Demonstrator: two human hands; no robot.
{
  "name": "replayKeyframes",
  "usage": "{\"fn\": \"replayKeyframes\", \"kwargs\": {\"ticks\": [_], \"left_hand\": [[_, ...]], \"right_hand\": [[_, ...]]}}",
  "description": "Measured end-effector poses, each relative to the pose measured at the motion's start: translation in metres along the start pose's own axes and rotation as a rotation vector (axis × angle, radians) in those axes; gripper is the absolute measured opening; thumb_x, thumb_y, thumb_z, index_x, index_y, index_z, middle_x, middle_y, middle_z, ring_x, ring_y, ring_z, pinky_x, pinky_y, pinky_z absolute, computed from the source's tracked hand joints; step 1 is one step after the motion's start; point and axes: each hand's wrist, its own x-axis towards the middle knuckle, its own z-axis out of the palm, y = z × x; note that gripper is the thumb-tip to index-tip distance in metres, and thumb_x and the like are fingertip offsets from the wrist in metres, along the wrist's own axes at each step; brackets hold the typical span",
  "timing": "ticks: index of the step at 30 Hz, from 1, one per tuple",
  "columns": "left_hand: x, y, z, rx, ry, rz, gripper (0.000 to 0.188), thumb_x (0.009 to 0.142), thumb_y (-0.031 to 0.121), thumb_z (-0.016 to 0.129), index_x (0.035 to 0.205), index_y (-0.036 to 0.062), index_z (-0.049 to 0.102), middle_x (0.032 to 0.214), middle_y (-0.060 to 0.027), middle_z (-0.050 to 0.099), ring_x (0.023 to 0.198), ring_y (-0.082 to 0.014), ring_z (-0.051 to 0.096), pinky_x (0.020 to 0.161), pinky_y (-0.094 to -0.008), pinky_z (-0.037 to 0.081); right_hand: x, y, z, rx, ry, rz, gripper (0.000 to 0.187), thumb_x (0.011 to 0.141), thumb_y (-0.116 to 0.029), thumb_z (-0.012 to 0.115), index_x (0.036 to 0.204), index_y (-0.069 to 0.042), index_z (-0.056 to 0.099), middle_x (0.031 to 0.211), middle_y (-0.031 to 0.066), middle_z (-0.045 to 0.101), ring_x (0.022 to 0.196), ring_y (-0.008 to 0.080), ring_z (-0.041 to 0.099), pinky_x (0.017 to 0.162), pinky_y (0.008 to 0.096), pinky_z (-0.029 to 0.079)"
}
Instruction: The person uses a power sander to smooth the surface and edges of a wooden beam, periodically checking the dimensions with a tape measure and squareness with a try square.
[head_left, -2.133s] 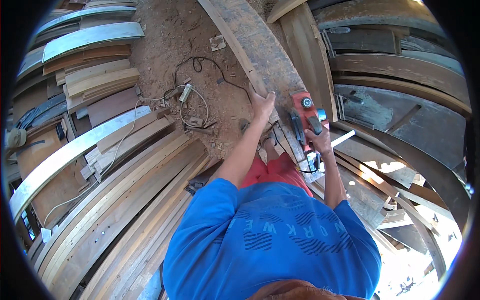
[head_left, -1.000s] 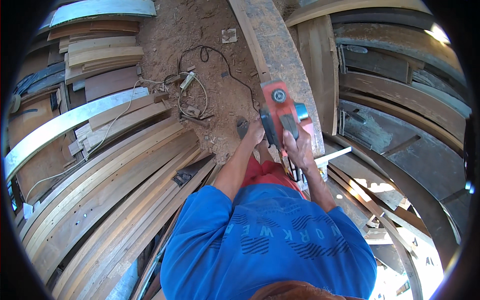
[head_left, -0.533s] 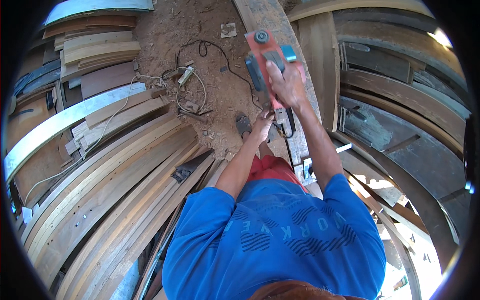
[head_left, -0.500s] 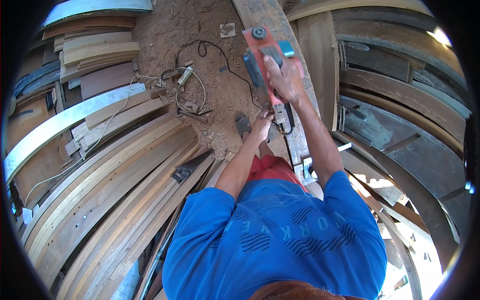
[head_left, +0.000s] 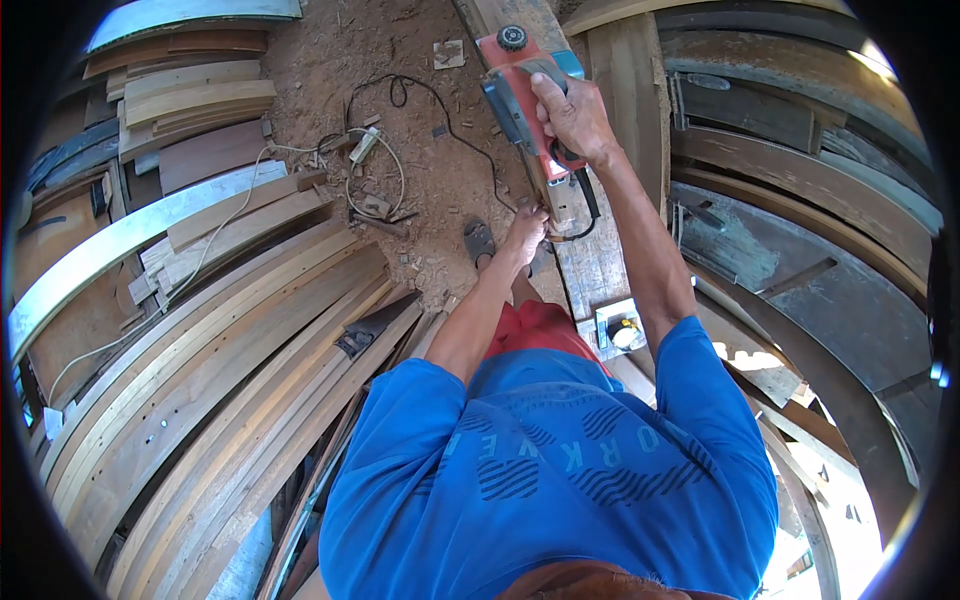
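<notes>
My right hand (head_left: pixel 572 115) is wrapped round the rear handle of a red electric planer (head_left: pixel 530 120) with a black round knob at its front. The planer sits over a narrow wood strip (head_left: pixel 563 208) on the long plank bench (head_left: pixel 592 262). A black power cord (head_left: pixel 594 200) loops from the planer's rear down to my left hand (head_left: pixel 528 236) and runs on from it to the ground. The fingers of my left hand are closed around the cord, close to the strip's near end. Whether they also touch the wood cannot be made out.
Stacked boards (head_left: pixel 215 385) fill the left side; more timber (head_left: pixel 790 165) leans on the right. A white power strip (head_left: pixel 365 147) and looped cables lie on the dirt floor (head_left: pixel 330 55). A small open box (head_left: pixel 618 330) sits at the bench's near end.
The planer and my right hand have shifted slightly away from me. The cord behind the planer now hangs in a wider loop, and the wood strip's near end shows more plainly.
</notes>
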Motion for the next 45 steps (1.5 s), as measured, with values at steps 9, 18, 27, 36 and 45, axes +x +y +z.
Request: {"fn": "replayKeyframes", "kwargs": {"ticks": [9, 18, 27, 36, 45], "left_hand": [[-0.010, -0.037, -0.047, -0.028, -0.030, 0.041, 0.036, 0.094, 0.001, 0.054, 0.129, 0.0058, 0.057, 0.117, -0.0034, 0.067, 0.103, -0.0158, 0.067, 0.091, -0.0332, 0.052], [-0.077, -0.082, -0.009, 1.229, -0.230, 0.085, 0.045, 0.092, 0.031, 0.062, 0.131, 0.0092, 0.062, 0.130, -0.0157, 0.065, 0.120, -0.0287, 0.061, 0.100, -0.0405, 0.048], [-0.090, -0.116, 0.012, 1.476, -0.711, 0.192, 0.035, 0.072, 0.006, 0.061, 0.106, 0.0059, 0.070, 0.107, -0.0197, 0.070, 0.108, -0.0347, 0.065, 0.097, -0.0481, 0.048], [-0.078, -0.091, -0.062, 1.402, -0.154, 0.216, 0.025, 0.080, 0.020, 0.060, 0.100, 0.0078, 0.069, 0.105, -0.0216, 0.069, 0.107, -0.0382, 0.065, 0.097, -0.0503, 0.047], [-0.085, -0.036, -0.079, 1.391, 0.060, 0.190, 0.036, 0.083, 0.018, 0.063, 0.111, -0.0029, 0.060, 0.104, -0.0250, 0.067, 0.100, -0.0416, 0.065, 0.090, -0.0478, 0.051]], "right_hand": [[-0.110, 0.038, -0.002, -0.024, -0.054, 0.037, 0.042, 0.100, -0.039, 0.053, 0.082, -0.002, 0.058, 0.058, 0.0007, 0.052, 0.052, 0.0110, 0.051, 0.049, 0.0315, 0.042], [-0.254, 0.071, -0.023, 0.032, -0.115, 0.173, 0.064, 0.094, -0.053, 0.056, 0.120, 0.005, 0.060, 0.079, 0.0206, 0.067, 0.074, 0.0330, 0.069, 0.072, 0.0440, 0.054], [-0.170, 0.059, -0.001, -0.012, -0.003, 0.173, 0.067, 0.092, -0.059, 0.056, 0.111, 0.005, 0.061, 0.078, 0.0228, 0.067, 0.075, 0.0357, 0.070, 0.070, 0.0462, 0.053], [-0.068, 0.033, 0.015, -0.034, 0.065, -0.009, 0.045, 0.100, -0.044, 0.054, 0.089, -0.001, 0.058, 0.061, 0.0026, 0.055, 0.050, 0.0129, 0.055, 0.048, 0.0333, 0.045], [0.074, -0.005, 0.022, -0.117, 0.129, -0.116, 0.059, 0.097, -0.056, 0.053, 0.072, -0.003, 0.062, 0.056, 0.0025, 0.056, 0.049, 0.0131, 0.055, 0.048, 0.0337, 0.045]]}}
